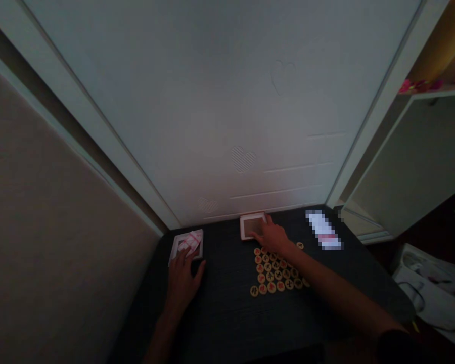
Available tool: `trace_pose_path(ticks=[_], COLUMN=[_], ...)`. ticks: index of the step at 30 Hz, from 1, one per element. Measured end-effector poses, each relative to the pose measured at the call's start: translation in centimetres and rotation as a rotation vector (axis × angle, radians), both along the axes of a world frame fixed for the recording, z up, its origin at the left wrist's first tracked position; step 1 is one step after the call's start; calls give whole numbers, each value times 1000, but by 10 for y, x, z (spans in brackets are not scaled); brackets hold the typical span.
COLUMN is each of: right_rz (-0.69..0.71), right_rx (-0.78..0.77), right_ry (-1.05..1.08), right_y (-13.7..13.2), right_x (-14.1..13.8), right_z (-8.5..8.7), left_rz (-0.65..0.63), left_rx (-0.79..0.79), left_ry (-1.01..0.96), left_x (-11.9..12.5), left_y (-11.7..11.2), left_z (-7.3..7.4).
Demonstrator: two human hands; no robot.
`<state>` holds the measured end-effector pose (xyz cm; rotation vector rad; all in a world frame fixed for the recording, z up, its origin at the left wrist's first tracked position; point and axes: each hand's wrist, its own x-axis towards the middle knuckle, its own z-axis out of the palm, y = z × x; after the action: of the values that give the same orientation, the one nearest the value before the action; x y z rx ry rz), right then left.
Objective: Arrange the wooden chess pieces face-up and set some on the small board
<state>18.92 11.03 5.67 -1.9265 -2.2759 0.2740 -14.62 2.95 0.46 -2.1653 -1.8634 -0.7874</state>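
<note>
My left hand [182, 277] lies at the near edge of a shallow white box [199, 246] at the table's left, its fingers stretched out and thumb apart. Its fingertips reach a crumpled pink-and-white paper [190, 242] inside that box. Over at the back, my right hand [275, 236] grips the right side of a second shallow white box [246, 219], thumb over its inside and fingers at the far right rim. Round Chinese chess pieces [270, 276] with red or dark characters lie flat in rows below my right hand; my forearm hides some of them.
The dark table [227, 318] meets a white panel [212, 126] with embossed hearts at the back. A blurred-out bright object [323, 230] lies at the back right. White items with cables [432, 288] stand beyond the table's right edge.
</note>
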Motion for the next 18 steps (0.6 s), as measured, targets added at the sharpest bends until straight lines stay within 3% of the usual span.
trace_pose_path(ticks=[8, 13, 18], right_rz=[54, 32, 57], right_rx=[1, 68, 127], right_ry=[47, 178, 381], right_y=[-3, -16, -43], right_x=[1, 7, 4], right_z=[4, 17, 30], left_rz=[21, 2, -79], left_rx=[-101, -118, -71], left_ry=[16, -14, -32], left_x=[-7, -10, 4], left_y=[8, 5, -9], left_z=[1, 1, 18])
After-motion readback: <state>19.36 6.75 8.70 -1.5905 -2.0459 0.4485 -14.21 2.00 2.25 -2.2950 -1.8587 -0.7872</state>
